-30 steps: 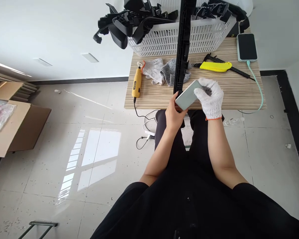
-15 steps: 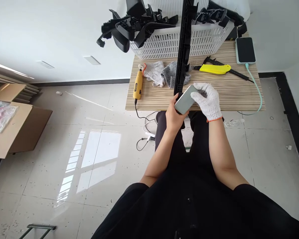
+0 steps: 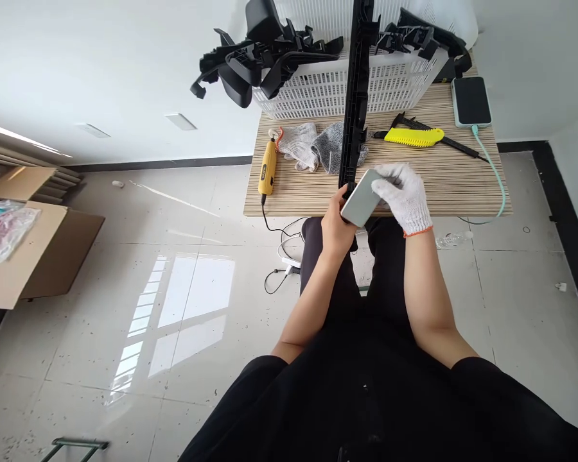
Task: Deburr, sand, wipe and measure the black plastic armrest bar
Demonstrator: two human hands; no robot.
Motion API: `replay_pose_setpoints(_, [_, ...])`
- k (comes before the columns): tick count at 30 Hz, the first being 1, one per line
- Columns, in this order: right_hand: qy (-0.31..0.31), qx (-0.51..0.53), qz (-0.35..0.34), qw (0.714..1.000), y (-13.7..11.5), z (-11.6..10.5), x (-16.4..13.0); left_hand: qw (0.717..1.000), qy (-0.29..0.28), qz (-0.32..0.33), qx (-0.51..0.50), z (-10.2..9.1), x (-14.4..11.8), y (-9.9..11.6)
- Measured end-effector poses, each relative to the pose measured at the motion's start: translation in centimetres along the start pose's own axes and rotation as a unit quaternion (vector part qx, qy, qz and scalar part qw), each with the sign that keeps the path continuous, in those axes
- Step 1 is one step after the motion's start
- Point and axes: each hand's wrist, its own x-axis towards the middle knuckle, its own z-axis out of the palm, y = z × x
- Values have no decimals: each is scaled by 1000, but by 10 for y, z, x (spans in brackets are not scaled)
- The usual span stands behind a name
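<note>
My bare left hand (image 3: 336,230) is closed around the lower end of a long black plastic strip (image 3: 359,90), which rises past the table edge towards the basket. Over that hand's fingers lies a pale grey-green flat rectangular slab (image 3: 361,200), tilted, its exact kind unclear. My right hand (image 3: 403,196), in a white knit glove with an orange cuff, pinches the slab's upper right side. Part of the strip is hidden behind the slab and my left hand.
On the wooden table (image 3: 298,202) lie a yellow rotary tool (image 3: 268,168), gloves (image 3: 301,144), a yellow-handled cutter (image 3: 414,136), a black caliper (image 3: 462,147) and a phone-like device (image 3: 471,101) on a cable. Behind stands a white basket (image 3: 313,90) with black plastic parts (image 3: 270,54).
The slab and my right hand have shifted slightly right and down in view. My left hand keeps its hold on the strip, and the whole view has moved a little.
</note>
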Motion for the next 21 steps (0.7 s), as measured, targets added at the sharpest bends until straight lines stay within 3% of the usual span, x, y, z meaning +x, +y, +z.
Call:
replay_pose_setpoints(1, [-11,-3,1,1000,0,-1,0,1000,1,1,2,0,0,0])
replay_pose_setpoints(5, [55,11,-6,998,0,-5,1,1000,-8,-14,-27,1,0,0])
replay_pose_setpoints(9, [-19,-8,4,1000,-2,-7,1,1000,-1,-17,-13,1,0,-1])
replay_pose_setpoints(13, [42,7,-1,999,-2,-13,1,999,-2,-23,-46,2,0,-1])
replay_pose_setpoints(16, [-32,-18,16,999,-1,-16,2,999,-3,-18,-42,2,0,-1])
replay_pose_setpoints(20, [50,-10,-1,999,-4,-15,2,998,4,-24,-53,2,0,-1])
replay_pose_setpoints(21, [45,-14,-3,999,-4,-15,2,998,2,-26,-54,2,0,-1])
